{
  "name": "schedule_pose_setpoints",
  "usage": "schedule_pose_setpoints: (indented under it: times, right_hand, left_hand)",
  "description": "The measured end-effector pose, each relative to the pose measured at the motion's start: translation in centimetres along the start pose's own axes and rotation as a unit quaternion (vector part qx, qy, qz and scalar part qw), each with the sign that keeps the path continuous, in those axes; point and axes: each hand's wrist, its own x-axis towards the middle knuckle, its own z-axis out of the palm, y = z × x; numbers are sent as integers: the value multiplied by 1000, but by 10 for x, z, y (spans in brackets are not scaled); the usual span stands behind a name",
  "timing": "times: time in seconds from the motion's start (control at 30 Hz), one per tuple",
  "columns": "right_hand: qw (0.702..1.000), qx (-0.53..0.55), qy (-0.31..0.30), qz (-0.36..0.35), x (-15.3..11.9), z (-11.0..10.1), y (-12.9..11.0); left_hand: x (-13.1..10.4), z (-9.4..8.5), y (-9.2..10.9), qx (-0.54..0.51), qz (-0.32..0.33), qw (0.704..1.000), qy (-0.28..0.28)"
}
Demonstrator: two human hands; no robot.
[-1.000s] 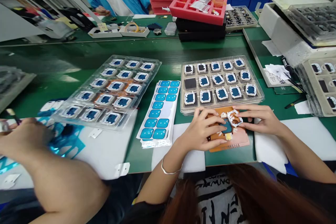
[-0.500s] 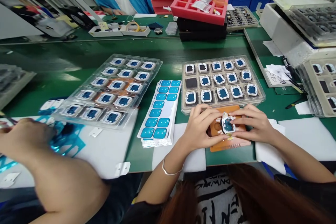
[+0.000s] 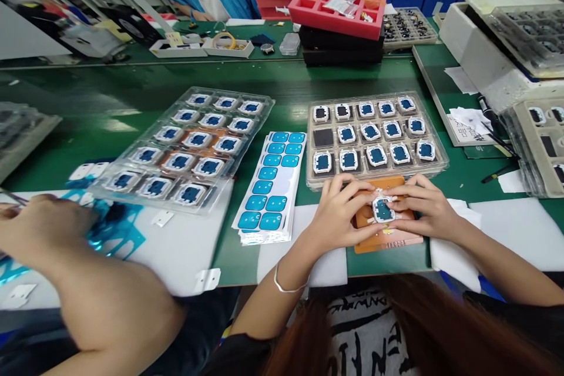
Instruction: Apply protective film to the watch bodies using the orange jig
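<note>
A small white-framed part with a blue face (image 3: 383, 210) lies over an orange fixture plate (image 3: 379, 242) at the table's front edge. From the left, the fingertips of my left hand (image 3: 339, 214) grip its side. My right hand (image 3: 420, 210) pinches the same part from the right. Behind the plate stands a clear tray (image 3: 312, 179) with several similar parts; one front-left pocket of its middle row shows only a dark pad. To the left lies a stack of sheets with blue stickers (image 3: 288, 179).
Another clear tray of parts (image 3: 207, 202) sits at the left. Beside me a co-worker's hand (image 3: 53, 220) is over blue film on a white mat (image 3: 176, 247). Red foam trays (image 3: 337, 20) stand at the back; a pen and papers (image 3: 471, 120) lie right.
The view has shifted slightly. Both my hands remain around the part, which sits a little flatter between my fingers. The co-worker's hand has moved slightly.
</note>
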Motion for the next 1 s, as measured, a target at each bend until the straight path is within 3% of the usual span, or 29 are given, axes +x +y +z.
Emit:
schedule_pose_setpoints:
  times: [0.13, 0.4, 0.5, 0.6, 0.7, 0.83, 1.0]
  right_hand:
    - [1000, 15, -7, -2, 2, 0, 3]
    - [999, 24, 39, -16, 10, -11, 2]
    - [998, -15, 52, -29, 27, -24, 8]
    - [997, -49, 53, -40, 61, -26, 23]
    - [997, -74, 13, -34, 107, -9, 45]
    - [986, -136, -95, 31, 160, 31, 66]
    - [974, -157, -154, 48, 188, 55, 67]
  left_hand:
    - [-1, 3, 0, -39, -29, 999, -10]
    - [1, 6, 2, -108, -16, 993, 46]
    - [0, 6, 3, -102, -40, 990, 86]
    - [0, 4, 3, -60, 12, 996, 62]
    - [1, 4, 3, -25, 101, 995, -3]
    - [1, 6, 0, 4, 146, 989, -33]
    - [1, 7, -3, 33, 162, 984, -60]
